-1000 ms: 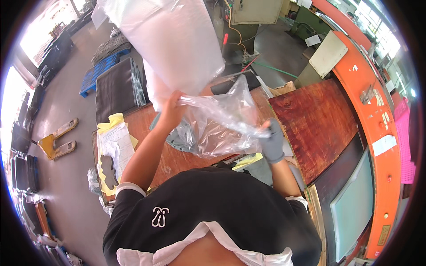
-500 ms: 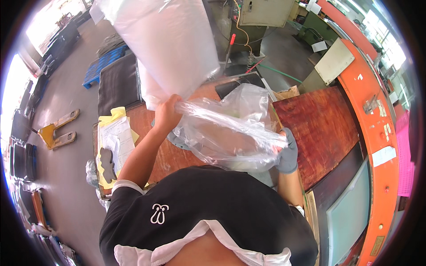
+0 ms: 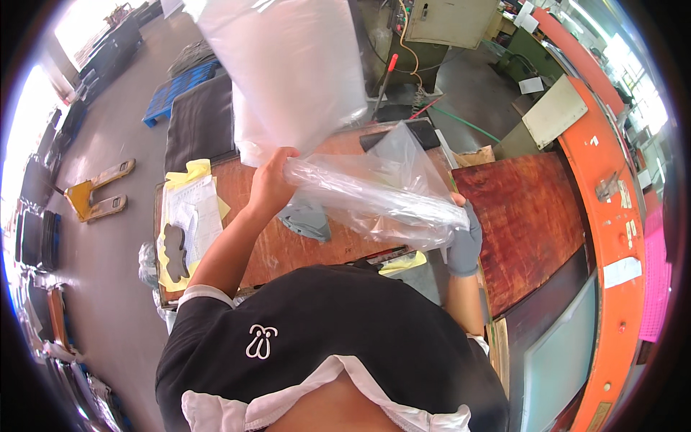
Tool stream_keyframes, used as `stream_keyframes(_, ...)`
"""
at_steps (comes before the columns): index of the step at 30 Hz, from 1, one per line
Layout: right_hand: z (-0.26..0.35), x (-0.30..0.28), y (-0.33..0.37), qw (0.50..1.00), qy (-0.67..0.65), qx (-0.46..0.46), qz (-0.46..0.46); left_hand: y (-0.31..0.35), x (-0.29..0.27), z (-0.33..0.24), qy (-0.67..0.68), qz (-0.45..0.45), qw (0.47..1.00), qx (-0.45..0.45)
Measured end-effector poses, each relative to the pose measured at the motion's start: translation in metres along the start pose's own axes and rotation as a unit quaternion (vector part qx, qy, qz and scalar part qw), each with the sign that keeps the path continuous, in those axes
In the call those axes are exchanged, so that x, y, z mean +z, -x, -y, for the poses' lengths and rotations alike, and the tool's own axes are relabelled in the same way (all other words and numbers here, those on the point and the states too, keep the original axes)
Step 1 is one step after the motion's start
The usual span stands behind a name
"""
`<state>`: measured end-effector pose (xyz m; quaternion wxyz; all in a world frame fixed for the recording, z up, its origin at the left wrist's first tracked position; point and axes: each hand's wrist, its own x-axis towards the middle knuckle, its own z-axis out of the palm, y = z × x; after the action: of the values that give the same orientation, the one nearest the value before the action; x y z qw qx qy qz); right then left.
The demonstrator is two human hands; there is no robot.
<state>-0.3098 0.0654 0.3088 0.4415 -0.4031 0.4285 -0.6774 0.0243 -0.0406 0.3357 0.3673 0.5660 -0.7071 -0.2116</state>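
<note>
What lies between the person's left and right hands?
In the head view, bunched clear plastic film spans from the left hand to the grey-gloved right hand, over the reddish-brown table.

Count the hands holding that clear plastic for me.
2: the bare left hand grips the left end of the bunched clear plastic, and the gray-gloved right hand grips its right end. No other hands are visible.

Bright side light; fisheye distortion.
Left opening (image 3: 92,30) and right windows (image 3: 650,108) overexpose; clear plastic (image 3: 389,201) shows glare; straight lines bend toward black corners.
</note>
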Motion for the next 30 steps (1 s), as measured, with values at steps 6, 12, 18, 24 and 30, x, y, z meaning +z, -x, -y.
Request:
stream_keyframes(6, 0.030, 0.028, 0.018, 0.990, -0.038, 0.012, 0.136, -0.015, 0.013, 0.030, 0.299, -0.021, 0.947, -0.118)
stream_keyframes(12, 0.000, 0.026, 0.012, 0.855, 0.441, -0.007, 0.274, -0.008, -0.020, 0.028, 0.754, 0.110, 0.607, -0.227)
stream_keyframes(18, -0.024, 0.027, -0.010, 0.984, 0.156, -0.016, 0.080, 0.034, -0.038, 0.027, 0.133, 0.010, 0.991, 0.017)
stream_keyframes(24, -0.008, 0.058, -0.001, 0.980, -0.097, 0.108, 0.135, 0.036, -0.041, 0.066, 0.072, -0.125, 0.990, 0.005)
stream_keyframes(30, 0.007, 0.081, -0.003, 0.895, 0.199, 0.168, 0.363, 0.052, -0.071, 0.072, 0.596, -0.159, 0.780, -0.106)
